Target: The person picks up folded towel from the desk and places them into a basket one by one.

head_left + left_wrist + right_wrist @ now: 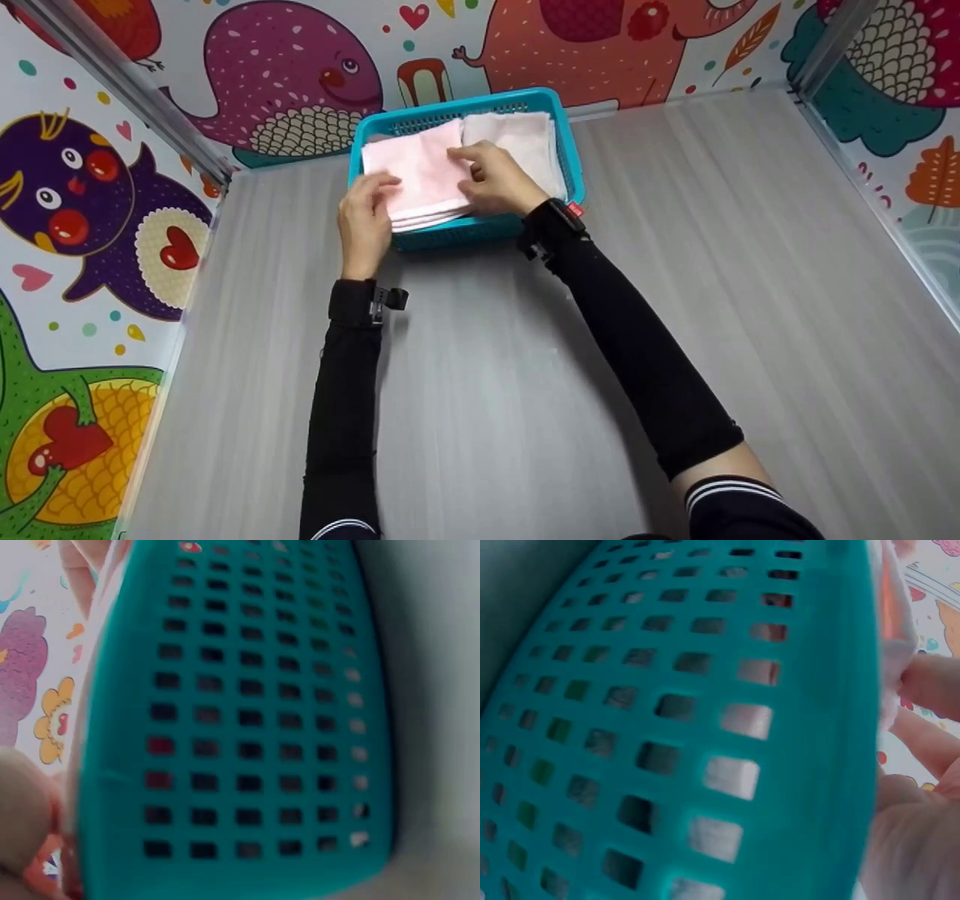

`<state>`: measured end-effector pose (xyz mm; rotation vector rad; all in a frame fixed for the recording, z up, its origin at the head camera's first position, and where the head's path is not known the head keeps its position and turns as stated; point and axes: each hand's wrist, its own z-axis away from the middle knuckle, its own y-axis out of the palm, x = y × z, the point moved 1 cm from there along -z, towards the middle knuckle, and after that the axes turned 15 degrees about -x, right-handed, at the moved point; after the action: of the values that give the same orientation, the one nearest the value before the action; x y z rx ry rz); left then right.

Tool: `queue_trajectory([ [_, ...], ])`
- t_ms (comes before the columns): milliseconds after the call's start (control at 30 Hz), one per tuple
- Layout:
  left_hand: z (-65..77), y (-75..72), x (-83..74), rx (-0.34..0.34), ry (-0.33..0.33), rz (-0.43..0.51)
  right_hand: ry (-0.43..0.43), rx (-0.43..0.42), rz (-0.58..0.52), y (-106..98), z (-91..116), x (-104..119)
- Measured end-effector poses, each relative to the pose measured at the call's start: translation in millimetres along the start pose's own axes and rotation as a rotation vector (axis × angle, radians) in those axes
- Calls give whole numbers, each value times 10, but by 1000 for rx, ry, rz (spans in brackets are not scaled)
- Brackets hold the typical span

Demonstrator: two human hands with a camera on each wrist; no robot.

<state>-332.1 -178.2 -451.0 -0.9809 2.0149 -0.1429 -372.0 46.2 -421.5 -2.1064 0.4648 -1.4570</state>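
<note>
A pink folded cloth [420, 169], stacked in several layers, lies over the left part of a teal plastic basket [566, 154]. My left hand [364, 225] holds the cloth's left edge, its fingertips bent over the top. At the right side of the stack, my right hand [499, 180] pinches the near right corner, with the index finger over the upper surface. Beside it in the basket sits a paler folded cloth [514, 135], partly covered by the right hand. The right wrist view shows fingers [930, 686] against the cloth's edge, just past the basket rim.
The basket stands on a grey table [480, 360] near the back wall. Cartoon-printed panels [292, 82] enclose the back and both sides, with metal posts [135, 90] at the corners. The basket's perforated side [247, 720] fills much of the left wrist view.
</note>
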Motion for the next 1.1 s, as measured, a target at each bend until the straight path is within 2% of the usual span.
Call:
queue_trajectory([
  [100,-9,15,54,5,13,-34,-38,8,-2,54,-5,-18],
  [267,-18,23,130,35,-15,-87,-126,17,30,135,10,-67],
  [467,-10,7,201,118,-38,-174,-176,20,73,202,22,-131],
  [667,1,-5,189,207,-38,-275,-146,60,90,231,15,-126],
  [933,16,4,140,229,-59,-368,-34,85,203,254,5,-120],
  [1100,25,6,129,261,-43,-420,-8,84,269,290,0,-104],
])
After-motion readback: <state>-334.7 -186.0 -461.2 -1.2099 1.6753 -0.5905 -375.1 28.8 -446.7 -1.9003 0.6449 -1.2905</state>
